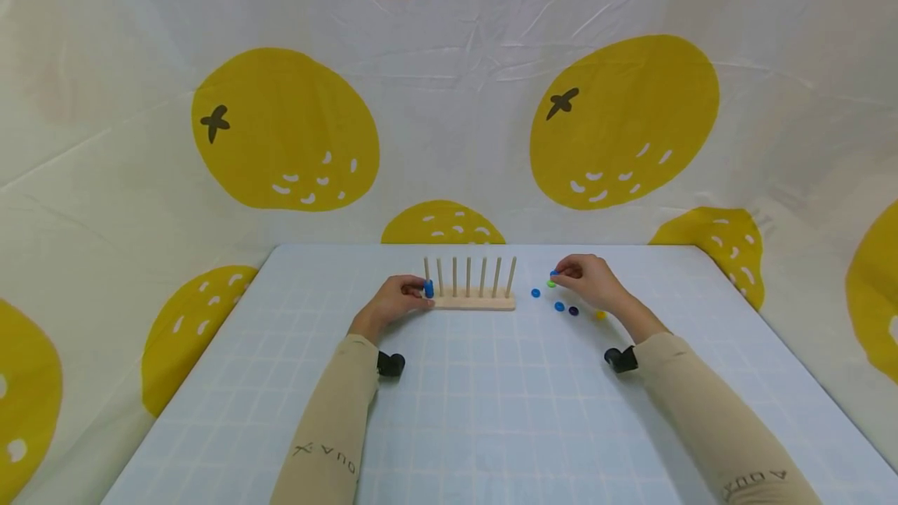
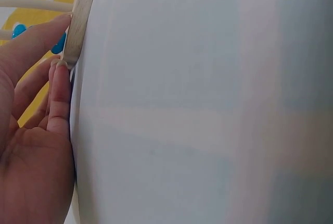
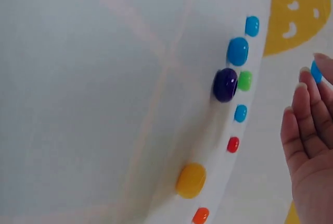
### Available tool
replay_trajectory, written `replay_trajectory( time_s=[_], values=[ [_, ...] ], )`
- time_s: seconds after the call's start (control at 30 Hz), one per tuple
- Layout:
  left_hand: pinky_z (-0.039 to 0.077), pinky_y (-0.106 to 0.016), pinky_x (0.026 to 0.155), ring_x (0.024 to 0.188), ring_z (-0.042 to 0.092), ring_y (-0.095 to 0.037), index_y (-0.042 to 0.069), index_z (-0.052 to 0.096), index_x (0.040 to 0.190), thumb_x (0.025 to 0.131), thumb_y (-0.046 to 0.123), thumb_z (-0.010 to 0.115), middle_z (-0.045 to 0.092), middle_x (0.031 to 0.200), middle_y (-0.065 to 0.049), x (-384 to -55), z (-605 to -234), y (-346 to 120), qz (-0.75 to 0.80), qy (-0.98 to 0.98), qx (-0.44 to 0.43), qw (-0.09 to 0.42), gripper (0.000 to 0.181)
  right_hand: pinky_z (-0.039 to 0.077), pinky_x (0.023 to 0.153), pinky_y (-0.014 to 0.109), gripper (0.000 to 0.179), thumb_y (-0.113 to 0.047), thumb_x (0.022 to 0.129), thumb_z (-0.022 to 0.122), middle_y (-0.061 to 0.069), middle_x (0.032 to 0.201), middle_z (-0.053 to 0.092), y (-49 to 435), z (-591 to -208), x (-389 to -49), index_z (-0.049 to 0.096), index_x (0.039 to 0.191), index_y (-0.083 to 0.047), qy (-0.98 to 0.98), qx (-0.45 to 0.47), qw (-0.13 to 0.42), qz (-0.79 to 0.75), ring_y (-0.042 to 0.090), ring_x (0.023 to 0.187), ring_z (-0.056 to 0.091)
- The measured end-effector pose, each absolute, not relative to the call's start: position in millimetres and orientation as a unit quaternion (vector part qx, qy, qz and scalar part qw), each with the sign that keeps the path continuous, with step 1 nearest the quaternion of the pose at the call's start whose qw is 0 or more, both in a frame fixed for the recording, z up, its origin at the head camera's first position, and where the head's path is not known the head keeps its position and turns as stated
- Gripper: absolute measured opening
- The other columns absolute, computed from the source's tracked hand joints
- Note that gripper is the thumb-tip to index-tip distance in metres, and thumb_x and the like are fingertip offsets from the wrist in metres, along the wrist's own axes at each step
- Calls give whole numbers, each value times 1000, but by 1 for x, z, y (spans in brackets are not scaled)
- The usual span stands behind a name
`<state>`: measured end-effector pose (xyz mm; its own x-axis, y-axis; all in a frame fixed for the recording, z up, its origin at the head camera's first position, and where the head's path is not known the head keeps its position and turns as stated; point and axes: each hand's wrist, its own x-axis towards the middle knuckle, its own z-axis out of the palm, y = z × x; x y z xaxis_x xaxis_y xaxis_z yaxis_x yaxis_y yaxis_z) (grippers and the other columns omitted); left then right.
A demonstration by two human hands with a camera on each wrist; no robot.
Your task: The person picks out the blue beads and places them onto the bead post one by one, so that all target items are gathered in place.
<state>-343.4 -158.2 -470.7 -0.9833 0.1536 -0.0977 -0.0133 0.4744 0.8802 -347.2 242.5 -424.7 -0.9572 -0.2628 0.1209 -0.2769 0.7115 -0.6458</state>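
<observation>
A wooden peg rack [image 1: 473,303] with a row of upright pegs stands toward the back of the table. Blue beads [image 1: 429,288] are stacked on its leftmost peg. My left hand [image 1: 394,300] grips that end of the base, the thumb on one side and fingertips at the end in the left wrist view. To the right of the rack, my right hand [image 1: 589,280] pinches a blue bead [image 3: 316,72] between thumb and fingers, raised above the table. Below it lie a green bead [image 3: 245,81], a dark purple bead [image 3: 225,85] and a larger blue bead [image 3: 238,51].
More loose beads lie right of the rack: a yellow bead [image 3: 191,180], a red bead [image 3: 233,144], an orange bead [image 3: 201,215] and small blue ones. The table [image 1: 477,411] has a pale checked cover. A fruit-patterned curtain [image 1: 449,123] hangs behind it.
</observation>
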Motion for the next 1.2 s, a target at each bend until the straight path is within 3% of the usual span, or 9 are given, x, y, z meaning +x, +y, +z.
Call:
replay_trajectory(
  time_s=[0.23,0.5,0.73,1.2],
  values=[
    [46,-36,89,94,55,-23,4,65,132,88,18,83,64,103,-8,-343,-470,-158,508,856,37,84,50,55,78,32,20,-18,96,73,7,95,73,221,-419,-337,71,107,-1,-907,196,53,369,23,87,66],
    [46,-36,91,95,55,-23,5,64,133,87,18,83,64,104,-9,-341,-468,-157,511,854,36,86,51,54,80,37,19,-17,95,75,5,93,73,199,-414,-330,72,107,-2,-896,231,81,371,21,86,65],
    [45,-35,90,94,54,-23,4,64,132,87,16,83,63,101,-8,-343,-470,-157,513,854,32,83,50,54,79,32,18,-14,95,75,5,94,73,185,-409,-326,72,108,-2,-882,261,112,376,21,85,65],
    [46,-36,92,96,55,-24,4,64,132,87,17,84,63,102,-8,-343,-468,-157,514,853,25,87,51,55,84,38,15,-16,97,73,1,97,73,155,-397,-326,72,108,-6,-862,300,103,394,19,91,66]
  ],
)
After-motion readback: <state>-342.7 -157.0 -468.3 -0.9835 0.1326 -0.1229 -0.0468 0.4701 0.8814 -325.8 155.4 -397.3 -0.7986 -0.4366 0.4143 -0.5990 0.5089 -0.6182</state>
